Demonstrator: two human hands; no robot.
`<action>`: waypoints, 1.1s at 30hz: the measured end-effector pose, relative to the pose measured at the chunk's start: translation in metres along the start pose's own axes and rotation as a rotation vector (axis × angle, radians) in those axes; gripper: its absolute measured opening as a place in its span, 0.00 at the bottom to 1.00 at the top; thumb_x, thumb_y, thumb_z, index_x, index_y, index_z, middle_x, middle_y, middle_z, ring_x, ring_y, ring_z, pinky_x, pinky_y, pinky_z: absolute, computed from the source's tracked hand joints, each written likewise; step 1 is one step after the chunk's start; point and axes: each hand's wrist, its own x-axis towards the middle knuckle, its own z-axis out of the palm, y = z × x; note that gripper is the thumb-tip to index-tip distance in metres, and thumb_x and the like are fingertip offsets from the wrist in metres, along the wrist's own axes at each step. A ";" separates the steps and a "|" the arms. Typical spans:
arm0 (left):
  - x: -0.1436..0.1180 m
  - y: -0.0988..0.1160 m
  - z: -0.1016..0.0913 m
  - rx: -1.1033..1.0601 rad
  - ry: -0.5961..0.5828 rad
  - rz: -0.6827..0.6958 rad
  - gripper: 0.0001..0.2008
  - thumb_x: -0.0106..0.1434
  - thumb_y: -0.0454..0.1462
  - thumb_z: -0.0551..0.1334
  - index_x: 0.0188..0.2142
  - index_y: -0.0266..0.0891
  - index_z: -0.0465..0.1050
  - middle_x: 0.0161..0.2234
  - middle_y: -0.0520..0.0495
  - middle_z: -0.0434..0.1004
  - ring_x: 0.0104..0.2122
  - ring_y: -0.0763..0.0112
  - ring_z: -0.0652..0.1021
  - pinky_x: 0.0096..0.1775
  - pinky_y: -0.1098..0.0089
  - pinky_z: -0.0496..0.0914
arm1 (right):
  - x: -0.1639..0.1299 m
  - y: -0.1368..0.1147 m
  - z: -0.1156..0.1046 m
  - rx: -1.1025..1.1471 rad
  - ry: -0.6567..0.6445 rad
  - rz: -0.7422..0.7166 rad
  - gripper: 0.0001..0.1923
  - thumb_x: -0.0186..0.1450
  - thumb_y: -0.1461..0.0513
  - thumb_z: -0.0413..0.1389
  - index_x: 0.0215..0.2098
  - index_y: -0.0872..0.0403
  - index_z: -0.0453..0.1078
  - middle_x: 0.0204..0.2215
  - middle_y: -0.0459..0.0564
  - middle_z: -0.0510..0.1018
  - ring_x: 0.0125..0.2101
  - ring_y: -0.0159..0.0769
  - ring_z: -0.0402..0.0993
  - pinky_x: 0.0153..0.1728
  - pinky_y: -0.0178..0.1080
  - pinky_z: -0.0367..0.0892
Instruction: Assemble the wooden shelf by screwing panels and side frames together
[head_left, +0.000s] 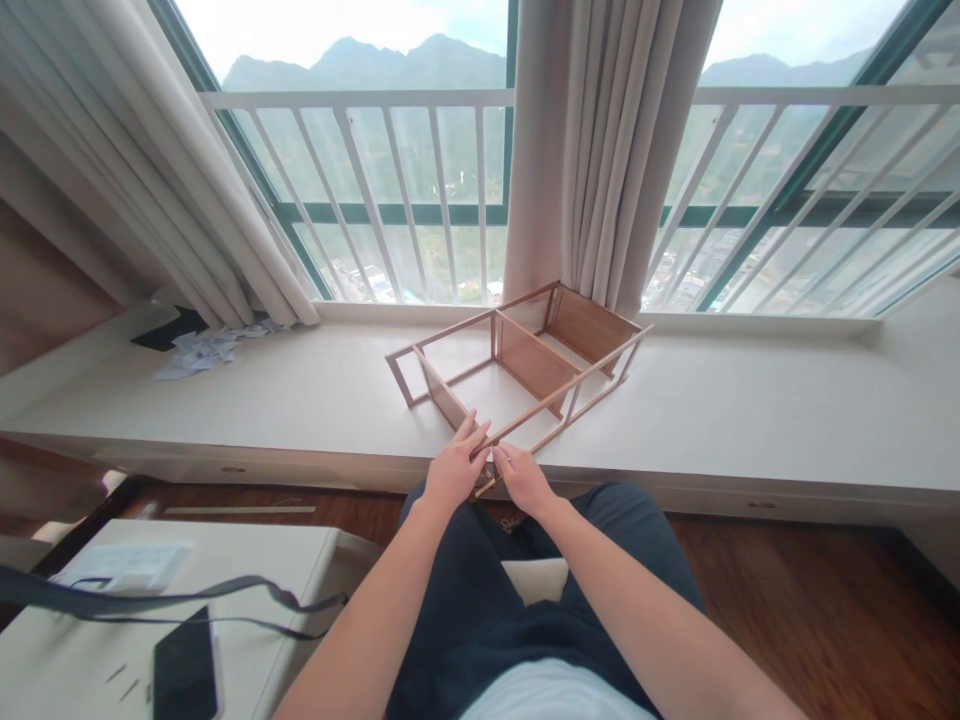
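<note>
A brown wooden shelf rack (534, 362) lies on its side on the white window ledge, its near corner reaching over the front edge towards my lap. My left hand (454, 468) holds this near end, with its fingers extended across the shelf board and rail. Close beside it, my right hand (523, 478) is closed in a pinch at the corner joint. Whatever lies between its thumb and finger is too small and covered to make out. Both hands nearly touch at that corner.
The ledge (757, 410) runs along railed windows, with a curtain (600, 140) behind the rack. Torn white paper (199, 352) lies at left. On a white stand (277, 570) are a phone (186, 665), small pins (129, 690) and a plastic packet (131, 566); a dark strap (247, 590) crosses above.
</note>
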 end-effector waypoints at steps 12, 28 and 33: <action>-0.001 0.009 -0.007 0.122 -0.065 -0.046 0.24 0.69 0.44 0.56 0.64 0.56 0.63 0.70 0.52 0.50 0.56 0.54 0.73 0.51 0.62 0.71 | 0.010 0.010 0.008 0.111 -0.015 0.009 0.20 0.72 0.51 0.44 0.28 0.52 0.65 0.20 0.43 0.68 0.24 0.34 0.64 0.29 0.35 0.56; -0.002 0.016 -0.014 0.185 -0.085 -0.052 0.24 0.68 0.43 0.56 0.64 0.58 0.63 0.70 0.55 0.50 0.57 0.58 0.73 0.53 0.65 0.70 | 0.018 0.023 0.006 0.238 -0.086 0.113 0.28 0.67 0.43 0.49 0.20 0.54 0.68 0.15 0.43 0.65 0.20 0.31 0.61 0.25 0.34 0.54; -0.002 0.017 -0.012 0.187 -0.066 -0.094 0.23 0.69 0.46 0.56 0.63 0.59 0.64 0.70 0.56 0.50 0.55 0.57 0.74 0.52 0.63 0.71 | 0.019 0.027 0.011 0.370 -0.071 0.149 0.29 0.63 0.39 0.52 0.20 0.54 0.66 0.15 0.42 0.63 0.18 0.29 0.57 0.22 0.33 0.53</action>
